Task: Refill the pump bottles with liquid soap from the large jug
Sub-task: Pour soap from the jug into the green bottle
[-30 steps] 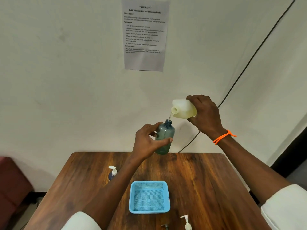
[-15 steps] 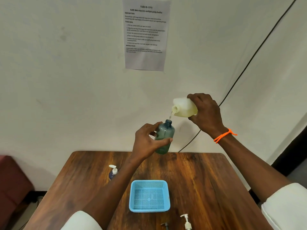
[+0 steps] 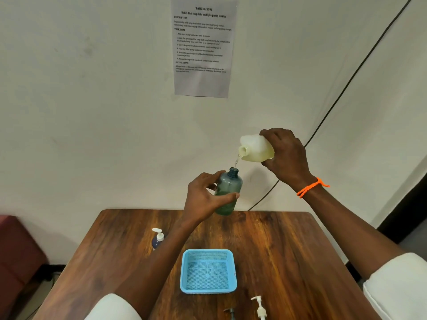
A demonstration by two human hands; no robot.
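Yellowish soap trickles from the jug point(image 3: 256, 148), clamped in my right hand point(image 3: 285, 158), into the green bottle point(image 3: 228, 190) my left hand point(image 3: 205, 197) grips above the counter point(image 3: 277, 239). I judge filling underway; next, level the jug, then fetch the pump head point(image 3: 260, 308) at 6 o'clock.

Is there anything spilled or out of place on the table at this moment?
Nothing stands out. No soap shows on the wooden table; the thin stream from the tilted pale yellow plastic jug goes toward the mouth of the grey-green translucent bottle.

At frame centre, the left hand point(image 3: 203, 197) grips a green bottle point(image 3: 227, 192) upright above the wooden table point(image 3: 277, 250). Upper right of it, the right hand point(image 3: 286, 155) tips a pale jug point(image 3: 255, 148), a thin stream falling into the bottle's neck.
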